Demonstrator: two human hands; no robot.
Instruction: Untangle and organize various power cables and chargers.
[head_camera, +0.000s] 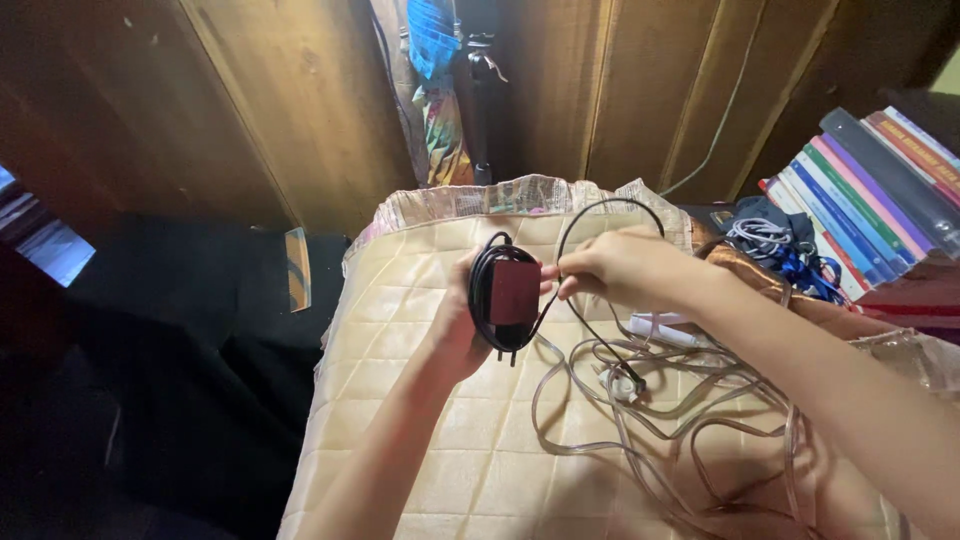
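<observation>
Left hand (462, 318) is gripping a black power adapter (512, 292) from its left side, fingers wrapping behind it, the block sitting upright in the palm with its flat reddish-lit face turned to the camera. Black cord (483, 268) is lying in several loops around the adapter, hugging its left and lower edges. Right hand (622, 268) is sitting just to the right of the block, fingertips pinching narrowly on the same cord where it is leaving the coil; from there the cord is arching up and over the hand, then dropping down toward the clear cables. Both hands are hovering above the far middle of a table covered with a quilted cream cloth (420, 420). Left half of the cloth is lying bare up to its left edge, giving open room there; the right half is crowded by a tangle of clear tubing-like cable (640, 420) trailing to the near right corner. At the far right edge, a heap of blue and white cords (780, 245) is resting beside a slanted row of books (870, 190). Wooden panelled wall (270, 100) is standing behind the far edge; dark floor is falling away at left.
</observation>
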